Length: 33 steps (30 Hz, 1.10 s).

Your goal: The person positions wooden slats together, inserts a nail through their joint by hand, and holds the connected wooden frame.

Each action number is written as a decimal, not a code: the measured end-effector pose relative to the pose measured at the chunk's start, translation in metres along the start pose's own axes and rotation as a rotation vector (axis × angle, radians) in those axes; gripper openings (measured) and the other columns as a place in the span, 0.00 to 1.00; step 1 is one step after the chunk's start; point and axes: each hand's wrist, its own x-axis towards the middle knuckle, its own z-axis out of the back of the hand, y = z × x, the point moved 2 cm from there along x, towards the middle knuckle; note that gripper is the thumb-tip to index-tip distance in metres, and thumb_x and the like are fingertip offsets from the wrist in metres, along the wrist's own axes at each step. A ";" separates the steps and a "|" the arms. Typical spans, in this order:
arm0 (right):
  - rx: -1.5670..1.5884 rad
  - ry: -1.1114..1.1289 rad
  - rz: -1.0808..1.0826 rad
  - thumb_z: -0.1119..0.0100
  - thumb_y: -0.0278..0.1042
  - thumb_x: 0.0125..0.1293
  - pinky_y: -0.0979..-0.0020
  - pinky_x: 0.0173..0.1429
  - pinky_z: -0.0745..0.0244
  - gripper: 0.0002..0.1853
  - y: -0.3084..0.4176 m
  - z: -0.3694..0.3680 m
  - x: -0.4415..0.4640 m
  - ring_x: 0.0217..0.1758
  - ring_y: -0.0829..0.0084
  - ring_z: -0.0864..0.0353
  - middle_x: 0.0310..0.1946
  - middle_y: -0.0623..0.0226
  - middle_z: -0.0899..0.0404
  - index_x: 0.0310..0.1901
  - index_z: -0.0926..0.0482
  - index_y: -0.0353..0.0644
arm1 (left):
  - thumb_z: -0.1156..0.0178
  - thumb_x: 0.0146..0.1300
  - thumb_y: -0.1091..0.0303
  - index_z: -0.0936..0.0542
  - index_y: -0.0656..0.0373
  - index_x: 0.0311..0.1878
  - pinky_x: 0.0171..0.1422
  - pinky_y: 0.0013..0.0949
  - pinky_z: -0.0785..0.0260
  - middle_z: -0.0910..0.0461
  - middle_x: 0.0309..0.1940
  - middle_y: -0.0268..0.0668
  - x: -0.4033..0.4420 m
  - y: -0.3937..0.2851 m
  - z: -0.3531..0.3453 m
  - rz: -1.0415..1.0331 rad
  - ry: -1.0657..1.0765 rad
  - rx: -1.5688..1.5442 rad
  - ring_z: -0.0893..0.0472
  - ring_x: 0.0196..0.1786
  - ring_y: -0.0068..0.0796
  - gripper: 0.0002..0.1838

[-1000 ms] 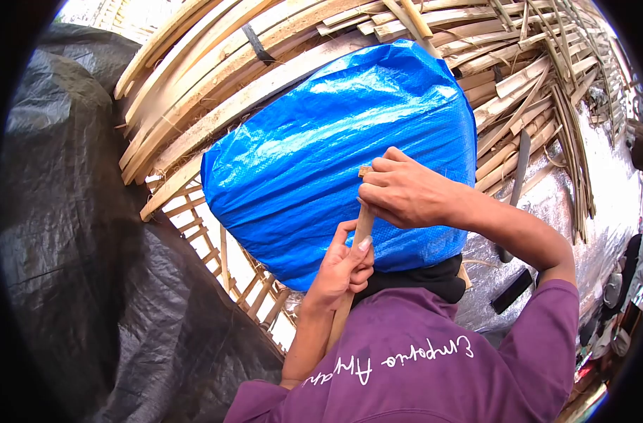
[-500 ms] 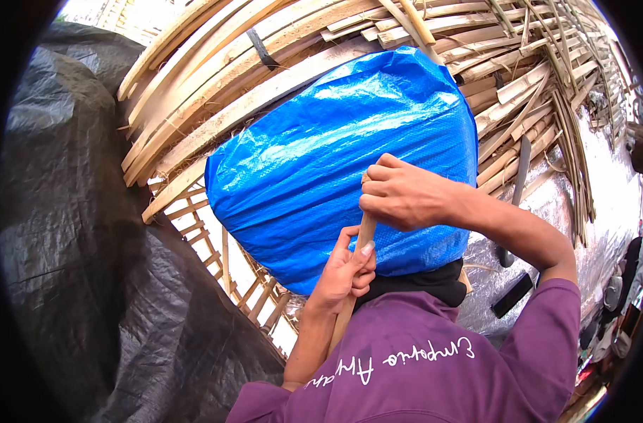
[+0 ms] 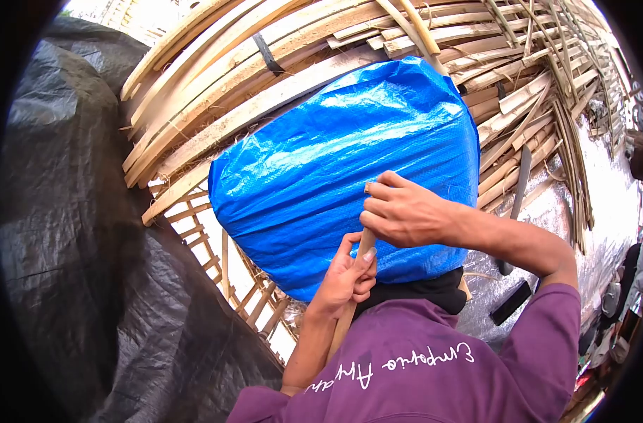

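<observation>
A flat bamboo strip point(image 3: 344, 326) runs up from beside my purple shirt into both hands. My left hand point(image 3: 346, 278) is closed around it, thumb lying along the strip. Higher up, my right hand point(image 3: 409, 211) grips the strip near its upper end, and the tip shows just above the fingers. Most of that end is covered by the right fingers. Behind and under the hands, a shiny blue tarp point(image 3: 321, 173) spreads over what looks like my lap; what lies beneath it is hidden.
Split bamboo strips point(image 3: 215, 99) lie stacked beyond the tarp, with more to the right. A long-bladed knife point(image 3: 522, 180) and a black phone-like object point(image 3: 510, 303) rest at right on silvery sheeting. Dark plastic sheeting point(image 3: 67, 233) hangs at left beside a bamboo lattice point(image 3: 208, 247).
Both hands have come slightly down toward my body, still on the strip. The whole view has shifted a little, so the tarp and bamboo sit lower.
</observation>
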 end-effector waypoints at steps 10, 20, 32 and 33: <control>0.112 0.086 -0.070 0.44 0.38 0.62 0.59 0.56 0.41 0.10 -0.018 0.019 0.004 0.34 0.70 0.27 0.23 0.71 0.29 0.26 0.28 0.47 | 0.49 0.72 0.62 0.39 0.45 0.55 0.15 0.17 0.61 0.42 0.21 0.26 -0.001 -0.004 -0.004 -0.018 0.023 0.030 0.49 0.15 0.09 0.14; -0.051 -0.048 -0.181 0.41 0.40 0.55 0.62 0.51 0.36 0.09 0.004 0.000 0.007 0.36 0.69 0.25 0.28 0.66 0.23 0.27 0.25 0.45 | 0.50 0.72 0.62 0.40 0.45 0.56 0.16 0.17 0.62 0.43 0.21 0.26 -0.001 -0.006 0.006 -0.034 -0.010 0.034 0.50 0.15 0.10 0.14; -0.020 -0.048 -0.484 0.41 0.41 0.60 0.61 0.48 0.37 0.13 0.022 -0.010 0.008 0.35 0.68 0.23 0.26 0.66 0.21 0.22 0.23 0.45 | 0.50 0.72 0.62 0.40 0.45 0.56 0.15 0.18 0.61 0.42 0.21 0.27 -0.005 -0.006 0.007 -0.047 -0.020 0.031 0.49 0.14 0.10 0.14; 0.021 -0.122 -0.460 0.41 0.40 0.60 0.61 0.48 0.38 0.12 0.022 -0.011 0.007 0.36 0.68 0.23 0.24 0.66 0.22 0.22 0.23 0.45 | 0.50 0.72 0.62 0.40 0.45 0.56 0.15 0.18 0.61 0.42 0.21 0.27 -0.005 -0.006 0.007 -0.048 -0.019 0.033 0.49 0.14 0.10 0.14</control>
